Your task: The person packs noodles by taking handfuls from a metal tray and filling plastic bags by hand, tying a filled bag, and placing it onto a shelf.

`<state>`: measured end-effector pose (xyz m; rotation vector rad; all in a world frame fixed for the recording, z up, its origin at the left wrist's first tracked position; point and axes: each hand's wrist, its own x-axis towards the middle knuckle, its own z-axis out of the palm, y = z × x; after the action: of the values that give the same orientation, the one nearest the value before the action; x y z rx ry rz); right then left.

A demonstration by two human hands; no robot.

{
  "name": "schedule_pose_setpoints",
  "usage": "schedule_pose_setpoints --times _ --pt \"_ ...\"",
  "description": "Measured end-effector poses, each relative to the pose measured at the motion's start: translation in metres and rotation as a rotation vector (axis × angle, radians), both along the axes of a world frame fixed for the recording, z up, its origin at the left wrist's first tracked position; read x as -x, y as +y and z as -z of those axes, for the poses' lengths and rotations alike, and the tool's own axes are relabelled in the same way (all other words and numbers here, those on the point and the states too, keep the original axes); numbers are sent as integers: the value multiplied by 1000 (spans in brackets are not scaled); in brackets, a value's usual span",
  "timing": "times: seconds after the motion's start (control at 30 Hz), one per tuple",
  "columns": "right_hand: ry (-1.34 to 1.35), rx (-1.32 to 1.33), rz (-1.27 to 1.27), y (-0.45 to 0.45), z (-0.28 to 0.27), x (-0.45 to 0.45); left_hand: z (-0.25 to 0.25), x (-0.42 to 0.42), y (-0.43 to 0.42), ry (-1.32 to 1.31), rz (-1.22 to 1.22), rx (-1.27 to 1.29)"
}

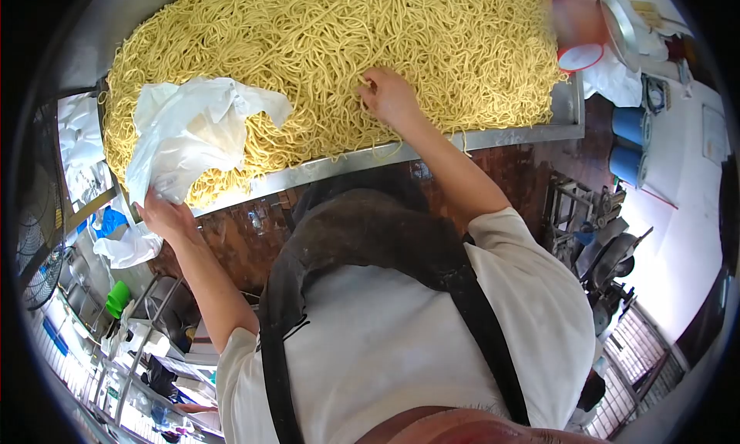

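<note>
A broad heap of yellow noodles (308, 28) fills a metal tray (539, 134) in front of me. My left hand (167, 215) is closed on the lower edge of a white plastic bag (189, 128), at the tray's near left rim. The bag lies crumpled over the noodles, and its mouth cannot be made out. Near the middle of the heap, my right hand (391, 99) reaches down with bent fingers pinched at some noodle strands. Its palm faces away from view. A few strands hang over the near rim.
A red-rimmed round container (580, 57) and a metal lid (619, 31) stand beyond the tray's right end. Blue cylinders (628, 165) are at the right. A wire fan (42, 251) is at the far left, above a shelf with a green item (118, 298).
</note>
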<state>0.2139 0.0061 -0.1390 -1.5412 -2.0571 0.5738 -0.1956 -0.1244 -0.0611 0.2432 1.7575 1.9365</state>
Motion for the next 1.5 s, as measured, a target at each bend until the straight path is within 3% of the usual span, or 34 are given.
schedule_pose_setpoints --times 0.07,0.17,0.3,0.33,0.43,0.53,0.63,0.7,0.77,0.87,0.93,1.0,1.03,1.13,1.23,1.37,1.47,1.5 --pt "177 296 -26 11 -13 -4 0 0 3 27 -13 -4" --pt "362 559 -9 23 -86 -18 -4 4 2 24 -14 8" --pt "882 379 -134 47 -153 -36 -2 1 7 102 77 19" --pt "1023 315 -160 51 -164 -38 4 4 7 249 116 112" --pt "863 325 -59 67 -174 -52 19 13 8 478 186 272" --pt "667 298 12 70 -184 -61 13 6 14 245 142 158" --pt "651 197 -41 83 -202 -71 -11 -25 29 26 31 35" --pt "500 136 -2 92 -237 -71 -1 -28 36 234 146 58" --pt "560 -34 -111 103 -273 -71 -12 -46 49 399 324 66" --pt "551 -206 -103 113 -323 -68 -41 -94 77 1048 572 258" --pt "571 -251 -51 120 -339 -66 -76 -149 100 927 779 142" --pt "650 -259 -11 128 -343 -55 -89 -188 122 1042 1033 53" --pt "626 -242 54 126 -345 -49 -90 -211 130 1053 1103 -9" --pt "722 -295 -116 159 -324 -67 -71 -272 156 914 1293 -234" --pt "861 -273 -158 168 -329 -83 -30 -304 180 713 1618 65" --pt "618 -587 162 185 -337 -120 10 -295 174 874 1666 190" --pt "1396 -497 -156 244 -340 -196 13 -268 155 944 1630 333" --pt "1239 -259 -660 254 -339 -237 27 -261 145 939 1552 336"
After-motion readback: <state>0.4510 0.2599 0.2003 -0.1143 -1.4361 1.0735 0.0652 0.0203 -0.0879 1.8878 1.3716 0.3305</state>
